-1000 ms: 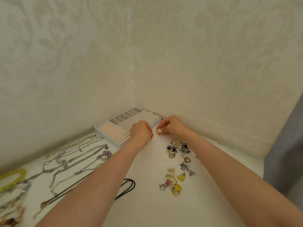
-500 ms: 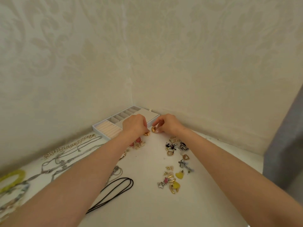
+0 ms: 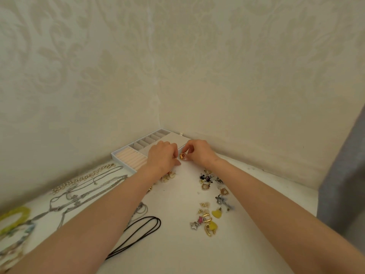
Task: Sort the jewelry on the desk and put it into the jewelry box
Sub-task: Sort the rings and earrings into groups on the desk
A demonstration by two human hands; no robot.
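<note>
Jewelry box (image 3: 122, 164), ring rolls (image 3: 131, 158) inside

Bracelets (image 3: 15, 219) run off the left edge; small earrings (image 3: 207, 179) blur together.

- Jewelry box (image 3: 126, 155): pale open tray in the desk's far corner, with peach ring rolls at its near end and small compartments along the far side.
- Gold ring (image 3: 182, 156): pinched by the right hand (image 3: 199, 153), just before the box.
- Gold piece (image 3: 175, 158): tiny, at the left hand's (image 3: 161, 157) curled fingertips.
- Earrings and charms (image 3: 209, 180): scattered loose, with yellow hearts (image 3: 215, 214) nearer.
- Silver chains (image 3: 85, 192), a bead strand (image 3: 83, 177), a black cord (image 3: 138, 234) and a yellow-green bracelet (image 3: 14, 217): laid out at the left.
</note>
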